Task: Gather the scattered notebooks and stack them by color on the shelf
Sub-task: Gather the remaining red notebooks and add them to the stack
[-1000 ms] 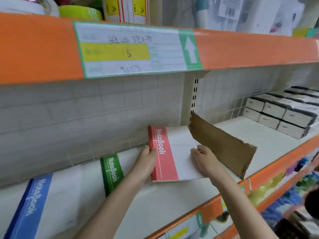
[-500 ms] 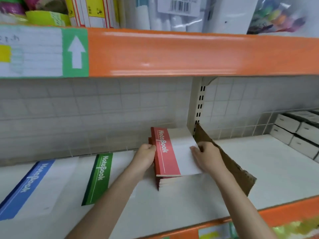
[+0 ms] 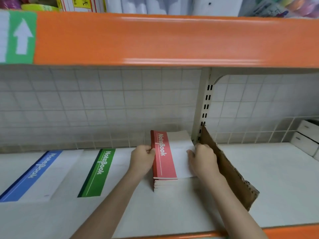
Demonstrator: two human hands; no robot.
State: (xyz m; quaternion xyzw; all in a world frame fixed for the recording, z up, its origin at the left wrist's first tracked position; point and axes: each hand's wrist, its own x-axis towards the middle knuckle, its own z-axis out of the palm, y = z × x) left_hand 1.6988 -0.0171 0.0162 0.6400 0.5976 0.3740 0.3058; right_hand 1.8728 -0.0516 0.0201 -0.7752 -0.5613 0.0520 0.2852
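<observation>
Squeezing the red notebook pile (image 3: 170, 163) between them — left hand (image 3: 142, 158) and right hand (image 3: 202, 160) are gripping its long sides, equally near, near the shelf's (image 3: 276, 178) back edge.

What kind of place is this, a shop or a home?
Most likely a stationery shop: orange-edged shelves with a label strip, stacked red notebooks, and packaged goods above.
</observation>
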